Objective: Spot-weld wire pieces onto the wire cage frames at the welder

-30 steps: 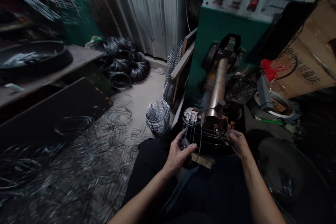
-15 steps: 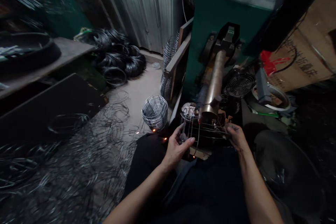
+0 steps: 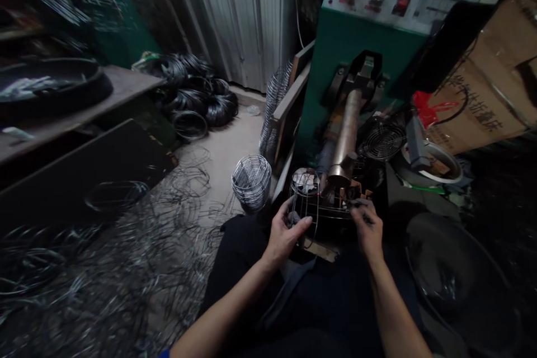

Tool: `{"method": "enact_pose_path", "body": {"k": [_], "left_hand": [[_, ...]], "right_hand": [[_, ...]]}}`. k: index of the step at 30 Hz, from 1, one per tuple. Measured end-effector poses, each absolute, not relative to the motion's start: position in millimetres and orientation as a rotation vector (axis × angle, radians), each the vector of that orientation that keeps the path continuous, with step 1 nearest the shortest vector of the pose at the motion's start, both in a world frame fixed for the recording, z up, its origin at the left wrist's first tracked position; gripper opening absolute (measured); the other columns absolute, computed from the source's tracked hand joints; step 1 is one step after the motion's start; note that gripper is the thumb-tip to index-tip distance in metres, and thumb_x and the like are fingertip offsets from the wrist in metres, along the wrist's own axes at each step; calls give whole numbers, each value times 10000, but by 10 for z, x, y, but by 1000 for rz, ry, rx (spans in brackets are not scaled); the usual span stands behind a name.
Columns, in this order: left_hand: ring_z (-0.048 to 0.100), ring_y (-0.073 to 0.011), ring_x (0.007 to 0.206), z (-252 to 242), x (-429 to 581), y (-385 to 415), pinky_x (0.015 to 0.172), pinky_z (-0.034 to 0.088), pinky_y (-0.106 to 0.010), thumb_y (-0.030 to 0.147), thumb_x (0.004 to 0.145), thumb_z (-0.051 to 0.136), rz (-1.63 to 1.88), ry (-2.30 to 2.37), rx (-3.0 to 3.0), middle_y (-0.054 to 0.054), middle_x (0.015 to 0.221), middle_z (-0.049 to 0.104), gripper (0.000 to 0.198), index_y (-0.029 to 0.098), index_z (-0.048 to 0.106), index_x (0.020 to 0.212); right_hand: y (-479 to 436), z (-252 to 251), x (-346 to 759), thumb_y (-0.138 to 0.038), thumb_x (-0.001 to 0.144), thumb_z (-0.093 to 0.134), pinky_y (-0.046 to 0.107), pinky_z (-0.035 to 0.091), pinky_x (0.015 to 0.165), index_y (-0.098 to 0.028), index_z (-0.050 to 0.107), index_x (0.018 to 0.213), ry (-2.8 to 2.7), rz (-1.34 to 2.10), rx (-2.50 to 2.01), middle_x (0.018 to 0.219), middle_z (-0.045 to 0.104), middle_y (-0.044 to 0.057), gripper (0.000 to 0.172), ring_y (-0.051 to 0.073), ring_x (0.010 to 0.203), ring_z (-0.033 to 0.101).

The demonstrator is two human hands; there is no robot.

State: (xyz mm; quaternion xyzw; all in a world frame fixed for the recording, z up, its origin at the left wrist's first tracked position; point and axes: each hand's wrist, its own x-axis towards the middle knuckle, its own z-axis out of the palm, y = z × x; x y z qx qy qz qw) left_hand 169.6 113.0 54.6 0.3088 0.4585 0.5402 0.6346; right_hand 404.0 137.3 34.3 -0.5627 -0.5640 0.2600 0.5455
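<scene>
A small wire cage frame [image 3: 319,207] sits under the tip of the metal arm [image 3: 346,140] of a green welding machine [image 3: 356,50]. My left hand [image 3: 287,235] grips the cage's left side, fingers closed round its wires. Over on the cage's right side, my right hand [image 3: 366,225] pinches the wires with closed fingers. A tiny red glow shows where the arm's tip meets the wire. Both forearms reach forward over my dark trousers.
A finished wire basket [image 3: 251,182] stands on the floor left of the machine. Loose wire rings [image 3: 104,246] litter the floor. Black wire coils [image 3: 197,95] lie by the corrugated wall. A small fan [image 3: 382,141], a cardboard box [image 3: 486,95] and a dark basin [image 3: 457,285] are on the right.
The sparks seen half a second ago are gone. My right hand has slid left along the cage, closer to the arm's tip. The left hand keeps its grip.
</scene>
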Motion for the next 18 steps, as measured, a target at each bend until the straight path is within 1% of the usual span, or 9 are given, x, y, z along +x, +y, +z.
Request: {"method": "enact_pose_path", "body": {"k": [5,9,12,18], "left_hand": [[414,-69,427,576,1705,1218,389,430,-209,461,703,824,1227,994,729,93,627,443,892,157,416,1436],[436,-65,454,583,1719,1304,430,430,-195,431,696,835,1246,1011,738,90,626,454,849,144,458,1401],[433,-54,480,559,1735,1368,462,411,-182,411,698,838,1247,1018,751,88,642,454,824,143,475,1387],[431,-61,516,550,1783,1424,480,394,-184,425,691,840,1263,1023,758,86,648,454,833,137,477,1383]], "right_hand": [[1494,362,4025,-409,820,713,323,384,843,-184,549,600,-1383,570,-1357,885,542,43,355,209,900,520],[1591,334,4059,-418,802,723,309,391,806,-179,552,594,-1389,562,-1364,882,547,40,360,195,869,520],[1663,350,4086,-425,798,719,315,393,805,-180,559,592,-1408,552,-1359,886,563,47,358,201,873,525],[1722,377,4122,-412,803,714,319,394,809,-187,496,558,-1438,529,-1333,855,554,43,398,199,861,521]]}}
